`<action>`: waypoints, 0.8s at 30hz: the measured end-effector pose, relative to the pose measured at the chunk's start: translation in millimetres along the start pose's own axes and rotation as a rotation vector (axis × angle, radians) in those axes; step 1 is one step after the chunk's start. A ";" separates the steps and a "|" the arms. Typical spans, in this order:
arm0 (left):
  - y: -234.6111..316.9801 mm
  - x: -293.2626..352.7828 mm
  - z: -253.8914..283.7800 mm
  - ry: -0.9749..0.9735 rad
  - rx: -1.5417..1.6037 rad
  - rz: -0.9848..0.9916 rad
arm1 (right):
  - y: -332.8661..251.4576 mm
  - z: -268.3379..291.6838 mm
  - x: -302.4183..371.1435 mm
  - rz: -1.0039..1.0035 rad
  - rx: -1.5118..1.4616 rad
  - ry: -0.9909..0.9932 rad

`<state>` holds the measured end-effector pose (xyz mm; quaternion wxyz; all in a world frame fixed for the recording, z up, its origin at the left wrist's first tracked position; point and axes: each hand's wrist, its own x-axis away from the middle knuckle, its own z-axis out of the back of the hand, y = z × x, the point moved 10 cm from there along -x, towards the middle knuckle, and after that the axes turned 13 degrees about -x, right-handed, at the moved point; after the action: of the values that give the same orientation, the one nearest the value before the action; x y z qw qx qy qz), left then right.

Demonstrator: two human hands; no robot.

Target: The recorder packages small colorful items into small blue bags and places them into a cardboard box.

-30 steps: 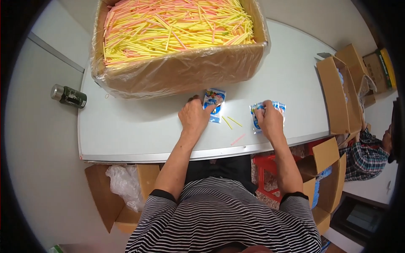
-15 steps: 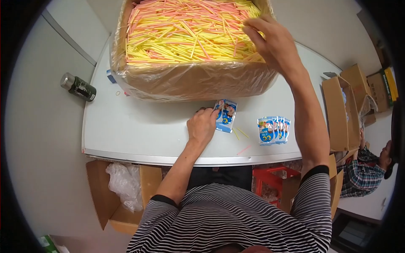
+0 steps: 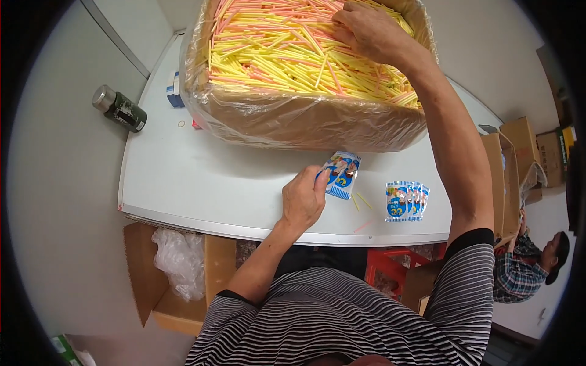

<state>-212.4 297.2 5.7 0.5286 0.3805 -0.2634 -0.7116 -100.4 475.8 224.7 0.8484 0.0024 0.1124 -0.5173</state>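
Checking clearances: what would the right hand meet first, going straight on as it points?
Likely the pink and yellow sticks in the cardboard box, just left of the right hand; depth is unclear, so its fingertips may be touching them.

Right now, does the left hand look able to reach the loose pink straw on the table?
Probably yes: the pink straw lies uncovered on the table, and nothing stands between it and the left hand. However, that hand holds blue packets, which may hinder gripping it.

Printed characters mark the held blue-and-white packets (image 3: pixel 346 174) near the dial's centre and the fanned packets (image 3: pixel 398 202) toward three o'clock, while pale marks on the dark green flask (image 3: pixel 126 114) at ten o'clock are too small to read.
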 end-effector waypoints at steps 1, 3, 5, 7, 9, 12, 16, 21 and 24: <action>1.7 1.2 1.1 0.000 0.019 -0.005 | -2.1 -3.6 -2.7 0.003 -0.001 -0.003; 2.7 2.8 2.5 0.002 0.039 -0.011 | -5.4 -7.8 -7.3 -0.065 0.152 0.009; 2.8 4.6 6.2 0.019 0.075 -0.018 | -7.3 -11.5 -5.0 0.008 0.188 0.046; 0.8 7.5 8.9 0.018 0.066 -0.015 | -6.9 -12.7 -2.5 0.082 0.221 0.085; 0.4 10.8 11.5 0.014 0.057 -0.014 | 14.1 -6.4 0.1 -0.051 0.064 0.145; 4.3 15.8 17.6 0.022 0.092 -0.029 | -11.0 37.0 34.5 0.592 -0.412 0.575; -1.5 19.3 26.6 0.024 0.144 0.031 | 6.2 38.3 21.3 -0.019 -0.146 0.367; 6.2 10.7 44.2 0.066 0.308 0.090 | 45.2 43.9 40.2 -0.169 -0.294 0.308; 10.6 0.7 59.1 0.164 0.501 0.097 | 48.1 31.9 43.2 -0.142 -0.193 0.181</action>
<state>-255.1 291.6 47.5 0.4708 0.5428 -0.4055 -0.5650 -33.2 456.4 242.1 0.7923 -0.0407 0.2378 -0.5604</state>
